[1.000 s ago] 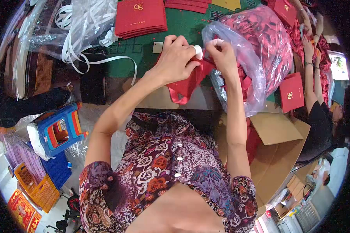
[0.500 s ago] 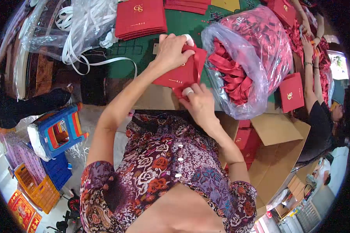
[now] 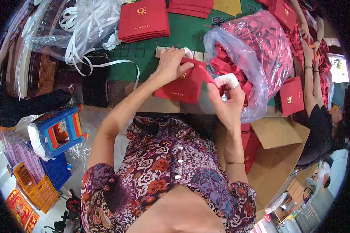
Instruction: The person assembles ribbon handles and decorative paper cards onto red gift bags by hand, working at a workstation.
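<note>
1. Just above the middle of the frame the left hand (image 3: pixel 171 64) pins a red bag (image 3: pixel 182 83) against the table (image 3: pixel 182 29), fingers closed over its top edge.
2. The right hand (image 3: pixel 226 101), fingertips taped white, pinches a red ribbon (image 3: pixel 207 74) that runs from the bag's top; thumb and finger are shut on it.
3. I judge the handle is mid-fitting: one ribbon is drawn out taut, and I cannot tell whether its end is fixed.
4. A finished stack (image 3: pixel 143 19) lies in the upper middle, and the sack (image 3: pixel 256 58) at upper right holds plenty of ribbon, so much is left.
5. The bag lies flat, long axis slanting from lower left to upper right, mouth toward the sack.
</note>
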A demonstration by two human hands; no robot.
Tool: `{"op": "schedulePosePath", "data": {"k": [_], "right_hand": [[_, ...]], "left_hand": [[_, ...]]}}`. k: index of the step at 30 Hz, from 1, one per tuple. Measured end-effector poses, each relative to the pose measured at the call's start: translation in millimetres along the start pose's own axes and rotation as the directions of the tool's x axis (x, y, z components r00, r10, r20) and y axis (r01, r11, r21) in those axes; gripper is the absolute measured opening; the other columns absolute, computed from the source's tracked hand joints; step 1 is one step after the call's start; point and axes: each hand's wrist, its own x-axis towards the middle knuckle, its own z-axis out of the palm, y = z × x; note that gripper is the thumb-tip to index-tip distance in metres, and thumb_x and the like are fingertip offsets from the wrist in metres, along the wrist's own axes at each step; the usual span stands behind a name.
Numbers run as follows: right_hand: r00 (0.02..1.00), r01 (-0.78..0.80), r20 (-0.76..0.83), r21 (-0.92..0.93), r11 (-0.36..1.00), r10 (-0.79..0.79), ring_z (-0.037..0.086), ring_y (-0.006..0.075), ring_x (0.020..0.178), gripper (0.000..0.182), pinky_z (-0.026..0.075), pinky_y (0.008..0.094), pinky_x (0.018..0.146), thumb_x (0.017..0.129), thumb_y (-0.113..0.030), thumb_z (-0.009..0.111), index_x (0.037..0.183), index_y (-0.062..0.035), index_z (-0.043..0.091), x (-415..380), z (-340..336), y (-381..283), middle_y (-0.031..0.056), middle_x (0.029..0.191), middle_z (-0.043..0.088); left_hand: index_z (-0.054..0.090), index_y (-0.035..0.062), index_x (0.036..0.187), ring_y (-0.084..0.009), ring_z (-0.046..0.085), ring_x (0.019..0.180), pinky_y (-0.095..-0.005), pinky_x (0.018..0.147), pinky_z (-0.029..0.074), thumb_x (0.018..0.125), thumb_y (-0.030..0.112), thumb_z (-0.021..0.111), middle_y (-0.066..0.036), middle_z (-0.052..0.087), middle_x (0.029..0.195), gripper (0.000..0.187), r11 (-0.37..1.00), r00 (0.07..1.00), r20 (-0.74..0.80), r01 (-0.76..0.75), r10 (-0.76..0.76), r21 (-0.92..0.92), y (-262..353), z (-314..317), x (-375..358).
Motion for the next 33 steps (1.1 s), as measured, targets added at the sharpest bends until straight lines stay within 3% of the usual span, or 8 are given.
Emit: {"op": "schedulePosePath", "data": {"k": [3, 6, 10, 15, 17, 20, 26, 33], "right_hand": [[1.000, -0.002, -0.022, 0.003, 1.000, 0.002, 0.053, 0.0025, 0.073, 0.010, 0.044, 0.0201, 0.067, 0.088, -0.004, 0.072, 0.090, -0.0032, 0.062, 8, 5, 5, -0.0040, 0.081, 0.061], [0.988, 0.138, -0.037, -0.210, 0.968, -0.149, 0.055, 0.0025, 0.074, 0.010, 0.046, 0.0218, 0.066, 0.087, -0.004, 0.072, 0.094, -0.0019, 0.066, 16, 19, 18, -0.0020, 0.079, 0.064], [0.958, 0.288, 0.149, -0.487, 0.825, -0.247, 0.066, 0.0306, 0.072, 0.019, 0.051, 0.0374, 0.067, 0.080, -0.013, 0.078, 0.093, -0.0064, 0.065, 17, 27, 48, 0.0127, 0.080, 0.066], [0.960, 0.263, 0.243, -0.602, 0.754, -0.141, 0.062, 0.0313, 0.079, 0.025, 0.049, 0.0413, 0.072, 0.080, -0.019, 0.079, 0.097, -0.0067, 0.065, 6, 20, 52, 0.0111, 0.086, 0.062], [0.972, 0.224, 0.085, -0.595, 0.772, -0.217, 0.062, 0.0302, 0.079, 0.026, 0.049, 0.0407, 0.070, 0.080, -0.019, 0.079, 0.098, -0.0070, 0.065, 7, 24, 41, 0.0106, 0.088, 0.061], [0.968, 0.233, 0.046, -0.533, 0.813, -0.247, 0.062, 0.0300, 0.078, 0.027, 0.050, 0.0398, 0.069, 0.078, -0.018, 0.080, 0.099, -0.0078, 0.067, 13, 42, 51, 0.0105, 0.087, 0.063], [0.979, 0.183, 0.035, -0.597, 0.781, -0.203, 0.062, 0.0339, 0.081, 0.019, 0.049, 0.0422, 0.072, 0.081, -0.010, 0.076, 0.096, -0.0057, 0.066, 11, 75, 65, 0.0129, 0.086, 0.064], [0.977, 0.182, 0.004, -0.543, 0.820, -0.215, 0.061, 0.0328, 0.079, 0.016, 0.049, 0.0423, 0.071, 0.081, -0.009, 0.075, 0.094, -0.0052, 0.066, 13, 74, 78, 0.0125, 0.084, 0.062]], "left_hand": [[0.068, 0.0116, 0.101, -0.0339, 0.064, 0.090, -0.0450, 0.081, 0.044, 0.076, 0.013, 0.074, -0.014, 0.070, 0.093, 0.025, 0.994, 0.999, -0.032, -0.029, 0.026, -0.109, -1, 2, -4], [0.066, 0.0095, 0.106, -0.0357, 0.064, 0.091, -0.0456, 0.083, 0.046, 0.076, 0.002, 0.068, -0.015, 0.068, 0.097, 0.031, 0.988, 0.998, -0.058, -0.016, 0.008, -0.151, 10, -11, -8], [0.066, 0.0078, 0.108, -0.0358, 0.060, 0.095, -0.0453, 0.084, 0.044, 0.081, -0.004, 0.058, -0.014, 0.064, 0.101, 0.031, 0.989, 0.979, -0.196, 0.027, -0.055, -0.142, 4, -24, -22], [0.066, 0.0079, 0.108, -0.0351, 0.056, 0.097, -0.0446, 0.085, 0.042, 0.085, -0.001, 0.056, -0.015, 0.060, 0.101, 0.026, 0.983, 0.960, -0.217, 0.163, -0.177, -0.081, 9, -32, -52], [0.065, 0.0067, 0.109, -0.0349, 0.056, 0.095, -0.0435, 0.084, 0.043, 0.086, 0.001, 0.059, -0.014, 0.059, 0.098, 0.025, 0.981, 0.953, -0.235, 0.173, -0.190, -0.094, 9, -30, -57], [0.065, 0.0060, 0.112, -0.0356, 0.055, 0.097, -0.0428, 0.086, 0.045, 0.086, 0.002, 0.061, -0.015, 0.058, 0.101, 0.026, 0.962, 0.945, -0.217, 0.208, -0.245, -0.179, 8, -32, -59], [0.063, -0.0001, 0.115, -0.0375, 0.055, 0.103, -0.0439, 0.091, 0.047, 0.084, 0.005, 0.068, -0.017, 0.058, 0.114, 0.032, 0.999, 0.982, -0.187, 0.030, -0.023, 0.036, -1, -35, -43], [0.064, -0.0014, 0.112, -0.0371, 0.056, 0.103, -0.0427, 0.090, 0.049, 0.082, 0.008, 0.072, -0.019, 0.057, 0.116, 0.032, 0.997, 0.997, -0.063, -0.038, 0.042, 0.064, -7, -30, -41]]}}
